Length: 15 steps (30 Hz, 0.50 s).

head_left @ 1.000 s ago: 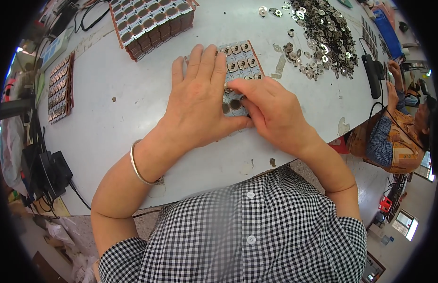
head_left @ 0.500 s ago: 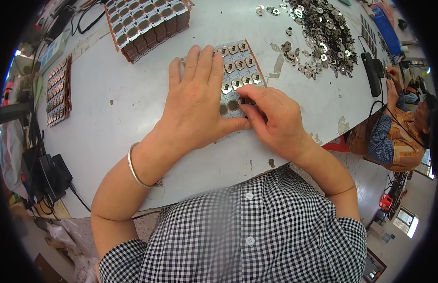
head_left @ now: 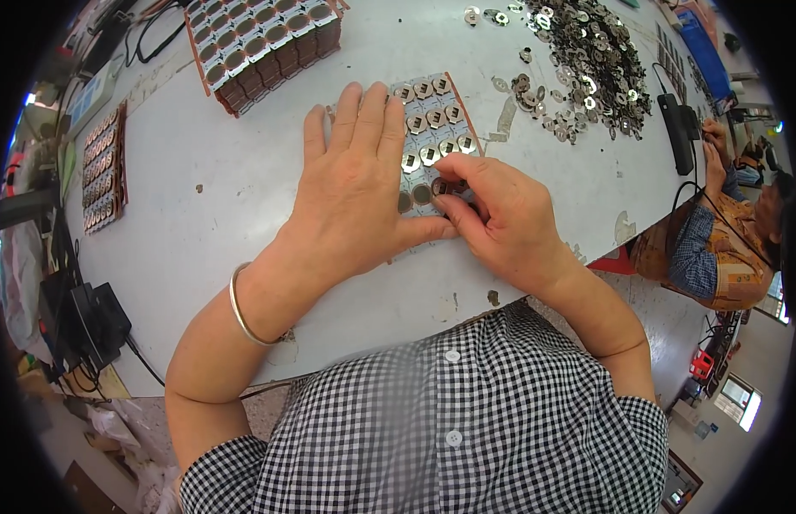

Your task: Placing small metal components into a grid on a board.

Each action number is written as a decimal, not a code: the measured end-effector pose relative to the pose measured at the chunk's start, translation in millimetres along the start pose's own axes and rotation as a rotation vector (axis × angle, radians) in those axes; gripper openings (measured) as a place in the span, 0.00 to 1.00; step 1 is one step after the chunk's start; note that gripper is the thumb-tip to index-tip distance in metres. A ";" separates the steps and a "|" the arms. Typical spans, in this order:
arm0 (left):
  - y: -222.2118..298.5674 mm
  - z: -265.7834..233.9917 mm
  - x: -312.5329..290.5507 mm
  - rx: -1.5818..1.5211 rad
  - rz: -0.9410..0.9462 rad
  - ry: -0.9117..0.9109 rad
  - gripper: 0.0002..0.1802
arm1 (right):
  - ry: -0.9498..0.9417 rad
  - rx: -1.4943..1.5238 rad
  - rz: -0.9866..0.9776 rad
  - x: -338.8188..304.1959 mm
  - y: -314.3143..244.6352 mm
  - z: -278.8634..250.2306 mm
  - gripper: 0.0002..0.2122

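A flat sheet of round battery cells (head_left: 432, 120), each capped with a small metal washer, lies on the white table (head_left: 201, 231). My left hand (head_left: 355, 188) rests flat on the sheet's left part, fingers spread, a silver bangle on the wrist. My right hand (head_left: 500, 218) sits at the sheet's near right corner, thumb and fingertips pinched on a small metal washer (head_left: 442, 184) over one cell. Two dark cells beside it show no washer.
A heap of loose metal washers (head_left: 595, 60) lies at the far right. A block of brown-wrapped cells (head_left: 261, 43) stands at the far centre, another strip (head_left: 102, 167) at the left edge. A black tool (head_left: 676, 128) lies right; a seated person (head_left: 723, 231) is beyond the table edge.
My right hand has shifted slightly up and left along the sheet's near edge, its fingers now pinched over another cell. My left hand stays flat on the sheet.
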<state>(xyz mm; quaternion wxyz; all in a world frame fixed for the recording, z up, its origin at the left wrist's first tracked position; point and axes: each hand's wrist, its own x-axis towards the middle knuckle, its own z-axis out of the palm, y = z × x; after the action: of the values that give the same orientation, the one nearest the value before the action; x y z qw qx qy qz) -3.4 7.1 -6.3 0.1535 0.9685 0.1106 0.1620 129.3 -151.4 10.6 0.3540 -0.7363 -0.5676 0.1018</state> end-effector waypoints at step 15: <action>5.0 -6.4 2.5 0.041 0.010 -0.073 0.65 | 0.209 -0.086 -0.084 16.1 35.3 -37.4 0.13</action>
<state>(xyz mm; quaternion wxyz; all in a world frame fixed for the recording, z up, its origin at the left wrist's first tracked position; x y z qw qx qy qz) -2.4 4.8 1.8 0.1369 0.9772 0.1033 0.1249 182.3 -155.7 19.5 0.3830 -0.7330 -0.5619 -0.0149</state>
